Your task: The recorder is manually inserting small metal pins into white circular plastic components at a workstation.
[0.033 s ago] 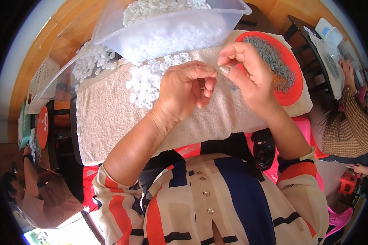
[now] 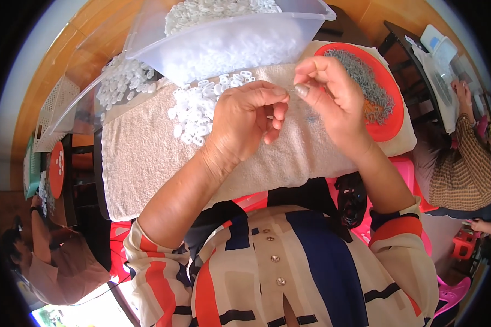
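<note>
Over the towel-covered table (image 2: 147, 174), my two hands meet fingertip to fingertip, a narrow gap between them. My left hand (image 2: 240, 117) is closed, thumb pressed to the index finger; whatever it may pinch is too small to make out. My right hand (image 2: 335, 95) curls its thumb and index finger close together in a pinch, and I cannot make out anything between them. Beside my left hand lies a pile of small white plastic oval pieces with holes (image 2: 193, 109). Behind my right hand sits a red plate (image 2: 390, 128) heaped with small grey pieces (image 2: 360, 73).
A translucent plastic bin (image 2: 229, 49) full of white pieces stands at the back. Left of it, a clear container (image 2: 87, 103) holds more of them. Other people work at the far left (image 2: 65, 267) and far right (image 2: 463, 169). A pink chair (image 2: 403, 169) stands at right.
My right hand has shifted very slightly to the right, away from my left fingertips. My left hand looks the same.
</note>
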A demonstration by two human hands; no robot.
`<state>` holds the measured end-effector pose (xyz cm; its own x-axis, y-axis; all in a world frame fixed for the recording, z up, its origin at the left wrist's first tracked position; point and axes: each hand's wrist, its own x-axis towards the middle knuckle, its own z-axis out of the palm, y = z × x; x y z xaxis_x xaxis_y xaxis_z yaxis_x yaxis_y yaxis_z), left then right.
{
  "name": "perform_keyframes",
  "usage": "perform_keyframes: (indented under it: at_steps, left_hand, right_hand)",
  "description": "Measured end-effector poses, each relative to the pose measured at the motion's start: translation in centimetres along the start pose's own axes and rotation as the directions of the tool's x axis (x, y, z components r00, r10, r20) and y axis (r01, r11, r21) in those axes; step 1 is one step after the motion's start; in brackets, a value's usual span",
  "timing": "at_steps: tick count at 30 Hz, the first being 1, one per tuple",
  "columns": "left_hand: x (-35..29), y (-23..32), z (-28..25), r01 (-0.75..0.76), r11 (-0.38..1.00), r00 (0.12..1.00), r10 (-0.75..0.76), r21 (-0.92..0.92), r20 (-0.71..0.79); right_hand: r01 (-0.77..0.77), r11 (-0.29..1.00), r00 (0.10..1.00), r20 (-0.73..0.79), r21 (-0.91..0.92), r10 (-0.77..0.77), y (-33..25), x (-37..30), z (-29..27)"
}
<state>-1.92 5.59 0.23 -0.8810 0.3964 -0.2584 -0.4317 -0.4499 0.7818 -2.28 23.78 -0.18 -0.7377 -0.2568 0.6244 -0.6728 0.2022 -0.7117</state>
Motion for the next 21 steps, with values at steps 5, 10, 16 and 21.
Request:
perform_keyframes:
  at_steps: [5,10,16,21]
  left_hand:
    - [-0.3,-0.3,0.8,-0.118,0.980,0.987,0.133,0.159,-0.088]
    - [-0.6,-0.6,0.8,-0.214,0.913,0.966,0.251,0.347,-0.066]
    - [-0.6,-1.1,0.6,-0.352,0.771,0.912,0.411,0.531,0.007]
    - [-0.6,0.1,0.4,-0.090,0.986,0.994,0.097,0.137,-0.040]
  right_hand:
    - [-0.189,0.981,0.981,0.039,-0.044,0.191,-0.4,0.4,-0.6]
    - [-0.495,0.869,0.845,0.242,0.014,0.477,-1.1,1.2,-0.9]
    - [-0.533,0.834,0.822,0.320,0.142,0.471,-1.2,1.4,-1.2]
    - [-0.273,0.962,0.926,0.278,0.027,0.255,-1.0,0.7,-1.3]
